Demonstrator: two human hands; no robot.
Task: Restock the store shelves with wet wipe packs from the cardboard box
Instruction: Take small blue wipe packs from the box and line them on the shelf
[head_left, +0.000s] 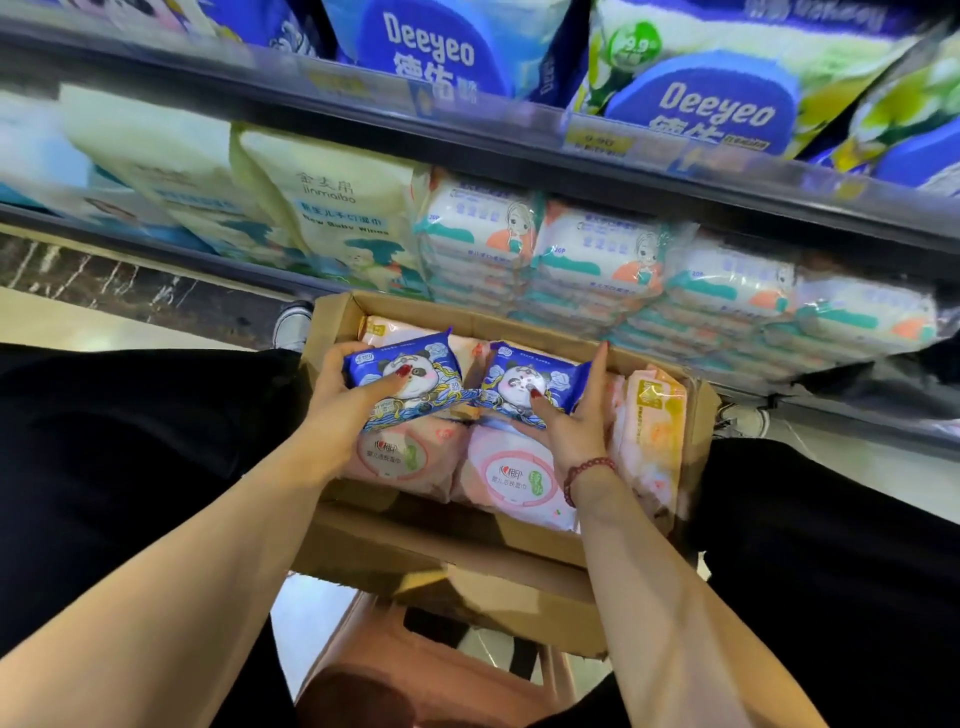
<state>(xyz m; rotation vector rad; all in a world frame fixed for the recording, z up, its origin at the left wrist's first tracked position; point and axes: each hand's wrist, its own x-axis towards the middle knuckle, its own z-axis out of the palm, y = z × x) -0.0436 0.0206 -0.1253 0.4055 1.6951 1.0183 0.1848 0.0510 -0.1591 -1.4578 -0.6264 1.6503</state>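
While pinching left blue panda pack (410, 376) in left grip (340, 402) and right blue panda pack (524, 379) in right grip (576, 423), just over cardboard box (415, 530), lift both level, clear of pink packs (511, 480).

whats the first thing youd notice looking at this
A blue panda pack in the left hand and a second panda pack in the right hand stand out at the centre, over an open cardboard box. Pink wipe packs fill the box beneath, and big blue Deeyeo packs line the top shelf.
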